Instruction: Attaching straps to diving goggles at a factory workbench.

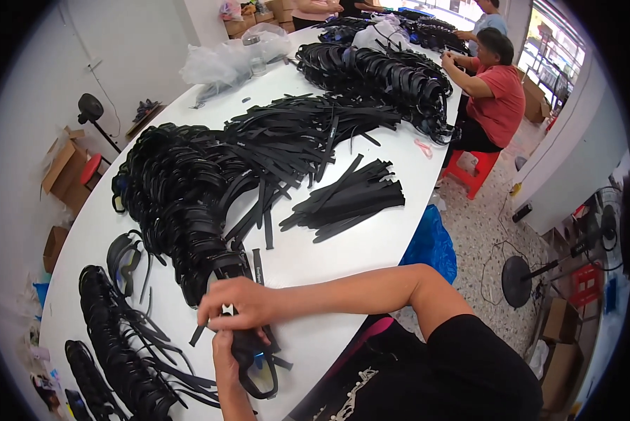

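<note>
Low in the middle, a pair of black goggles (262, 382) with a bluish lens lies under my hands at the table's near edge. My left hand (225, 349) is closed at the goggles' left side, thumb pointing up. Above it my right hand (243, 303) reaches across from the right, fingertips pinched together close to the left thumb. A black strap end (197, 334) sticks out just left of the right fingertips, which appear to grip it. The exact hold is partly hidden by the fingers. Just beyond, a long row of stacked black goggles (185, 224) curves away.
The white table (287, 270) bears a sheaf of flat black straps (350, 200), a larger strap heap (294, 133) and further goggle rows (111, 337) at left. Clear plastic bags (220, 67) lie at the far left. A co-worker in a red shirt (497, 98) sits at right.
</note>
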Tool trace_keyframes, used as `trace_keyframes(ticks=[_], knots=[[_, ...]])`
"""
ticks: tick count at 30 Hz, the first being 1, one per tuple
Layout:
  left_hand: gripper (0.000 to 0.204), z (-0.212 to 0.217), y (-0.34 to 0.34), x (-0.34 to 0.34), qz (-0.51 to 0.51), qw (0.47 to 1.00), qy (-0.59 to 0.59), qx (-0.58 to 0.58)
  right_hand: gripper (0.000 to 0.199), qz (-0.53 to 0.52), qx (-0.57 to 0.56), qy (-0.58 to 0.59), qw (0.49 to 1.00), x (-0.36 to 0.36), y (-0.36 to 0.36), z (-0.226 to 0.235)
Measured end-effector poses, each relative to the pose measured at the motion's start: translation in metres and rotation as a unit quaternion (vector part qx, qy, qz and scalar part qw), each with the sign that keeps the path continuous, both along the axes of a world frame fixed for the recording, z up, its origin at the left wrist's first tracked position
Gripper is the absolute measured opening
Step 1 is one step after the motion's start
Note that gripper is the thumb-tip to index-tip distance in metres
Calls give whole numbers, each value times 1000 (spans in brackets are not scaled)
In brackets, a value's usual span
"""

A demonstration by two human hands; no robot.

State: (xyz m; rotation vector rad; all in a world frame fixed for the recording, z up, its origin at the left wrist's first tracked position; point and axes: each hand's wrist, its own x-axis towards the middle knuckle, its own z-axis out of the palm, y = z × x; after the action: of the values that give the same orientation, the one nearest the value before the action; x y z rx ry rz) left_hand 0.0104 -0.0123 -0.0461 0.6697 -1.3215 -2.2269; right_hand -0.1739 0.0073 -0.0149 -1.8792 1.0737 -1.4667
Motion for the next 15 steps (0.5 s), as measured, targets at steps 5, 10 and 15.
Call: trace_keyframes(ticks=[5,10,15], knots=[[66,3,2,-4,-14,998,-17,-60,18,2,5,50,999,2,0,-7],[61,-7,-1,-2,-17,998,-4,-55,21,61,90,16,994,2,1,-6],[56,-4,2,-4,-14,1000,9,-20,21,48,68,-5,997,5,0,-7]])
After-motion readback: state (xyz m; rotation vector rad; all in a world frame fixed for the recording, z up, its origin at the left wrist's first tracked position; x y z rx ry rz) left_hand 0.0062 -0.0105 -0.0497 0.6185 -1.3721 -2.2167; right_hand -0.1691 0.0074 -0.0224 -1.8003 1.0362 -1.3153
